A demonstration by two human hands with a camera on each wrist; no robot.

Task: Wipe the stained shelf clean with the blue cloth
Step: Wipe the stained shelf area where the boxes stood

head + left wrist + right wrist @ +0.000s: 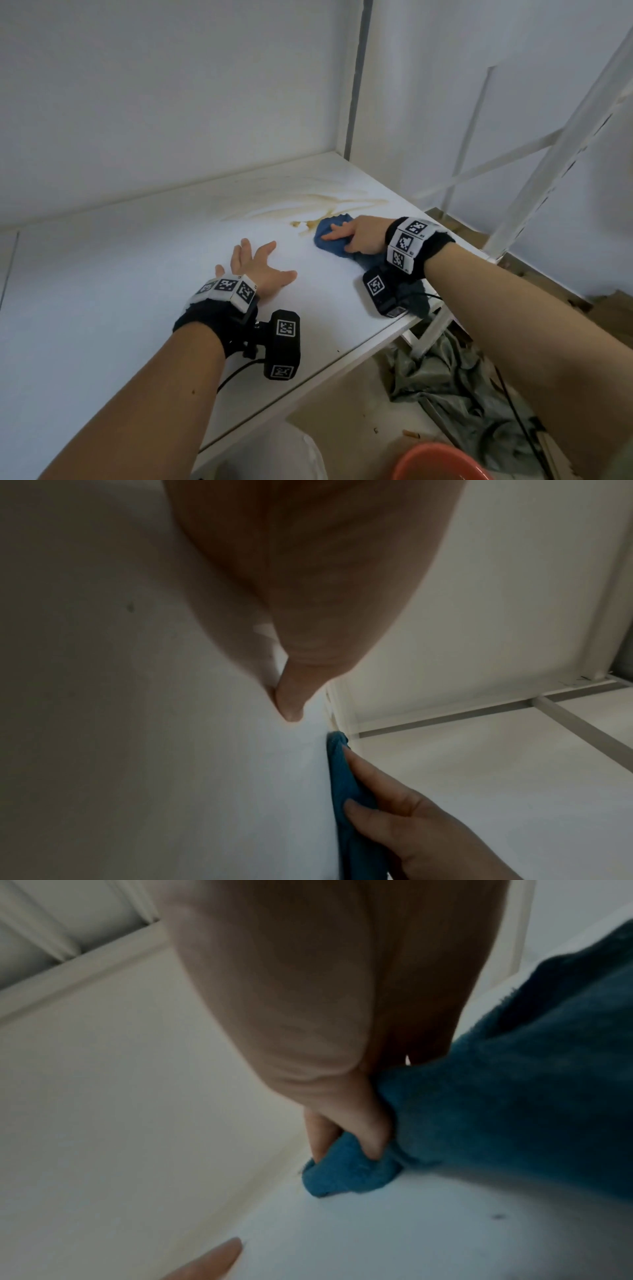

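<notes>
The white shelf carries a yellow-brown smeared stain toward its far right corner. My right hand grips the bunched blue cloth and presses it on the shelf at the near edge of the stain. In the right wrist view its fingers curl round the blue cloth. My left hand lies flat on the shelf with fingers spread, left of the cloth and holding nothing. In the left wrist view the cloth sits under my right hand's fingers.
White walls close the shelf at the back and right. A white metal frame stands to the right. Below the shelf's front edge lie a grey-green fabric heap, an orange basin and a white bag.
</notes>
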